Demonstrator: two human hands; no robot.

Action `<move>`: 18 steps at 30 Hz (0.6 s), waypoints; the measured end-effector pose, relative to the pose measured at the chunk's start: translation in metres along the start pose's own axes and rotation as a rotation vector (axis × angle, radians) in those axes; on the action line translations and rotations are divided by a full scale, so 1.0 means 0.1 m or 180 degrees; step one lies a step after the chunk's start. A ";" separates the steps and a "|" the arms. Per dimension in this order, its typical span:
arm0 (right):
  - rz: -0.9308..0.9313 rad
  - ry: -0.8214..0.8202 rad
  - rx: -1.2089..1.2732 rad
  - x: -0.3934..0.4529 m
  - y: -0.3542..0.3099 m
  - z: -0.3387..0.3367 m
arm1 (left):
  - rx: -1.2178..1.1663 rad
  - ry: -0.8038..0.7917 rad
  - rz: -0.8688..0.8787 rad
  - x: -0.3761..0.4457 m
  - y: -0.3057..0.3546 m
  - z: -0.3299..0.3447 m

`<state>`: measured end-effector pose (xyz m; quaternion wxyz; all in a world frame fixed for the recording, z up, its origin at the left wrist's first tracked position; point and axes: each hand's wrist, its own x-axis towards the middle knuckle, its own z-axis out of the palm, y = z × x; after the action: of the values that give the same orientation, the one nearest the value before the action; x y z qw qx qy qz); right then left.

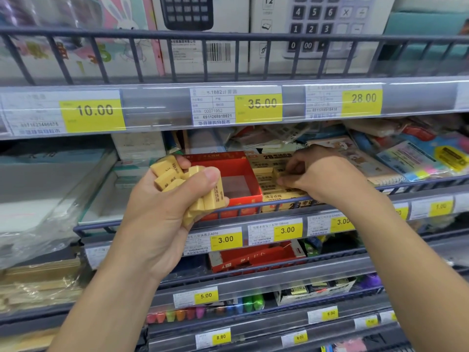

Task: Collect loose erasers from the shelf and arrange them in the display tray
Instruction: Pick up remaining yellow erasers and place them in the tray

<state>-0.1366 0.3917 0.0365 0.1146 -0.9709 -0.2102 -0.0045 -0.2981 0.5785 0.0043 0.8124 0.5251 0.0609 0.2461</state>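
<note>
Erasers [177, 184] fill your left hand [162, 207], a loose yellow bunch clutched before the shelf rail [253, 204]. Your right hand [322, 176] curls over the yellow tray [284, 199], fingertips pinching one eraser among the rows already laid. Beside it, the red tray [243, 191] looks bare. Seat each piece flat and flush with its neighbours, and keep the left grip snug so nothing slips.

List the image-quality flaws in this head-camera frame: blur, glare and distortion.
Head view: wide-angle lens bows the shelf rails toward the edges; plastic price strip throws pale glare; left 10.00 label and the corners are soft; left hand gripping erasers is sharp; right hand over the yellow tray slightly softer.
</note>
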 end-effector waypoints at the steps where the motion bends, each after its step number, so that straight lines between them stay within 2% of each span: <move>1: -0.0019 0.0107 0.0005 -0.02 0.01 0.01 | -0.0022 -0.0006 -0.0002 0.00 0.00 0.00; 3: -0.0241 0.0631 0.0335 -0.12 0.04 0.03 | -0.0080 0.0002 -0.0007 -0.01 0.01 0.01; 5: -0.0770 0.0945 0.1267 -0.28 0.01 0.05 | -0.0114 0.0002 -0.0027 -0.01 0.01 0.01; 7: -0.1572 0.0724 0.2144 -0.45 -0.12 0.09 | -0.0143 0.0002 -0.0067 -0.01 0.01 0.03; 10: -0.2449 0.0422 0.2438 -0.64 -0.33 0.17 | -0.0194 -0.0068 -0.0143 -0.02 0.00 0.05; 12: -0.2622 0.0429 0.2391 -0.68 -0.43 0.21 | -0.0214 -0.0119 -0.0182 -0.03 -0.02 0.05; 18: -0.2613 0.0851 0.2591 -0.72 -0.53 0.24 | -0.0348 -0.0081 -0.0223 -0.07 -0.01 0.06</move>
<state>-0.2248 0.4150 0.0205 0.4920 -0.6793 -0.5371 -0.0896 -0.3018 0.5699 0.0049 0.8487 0.4806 0.0553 0.2137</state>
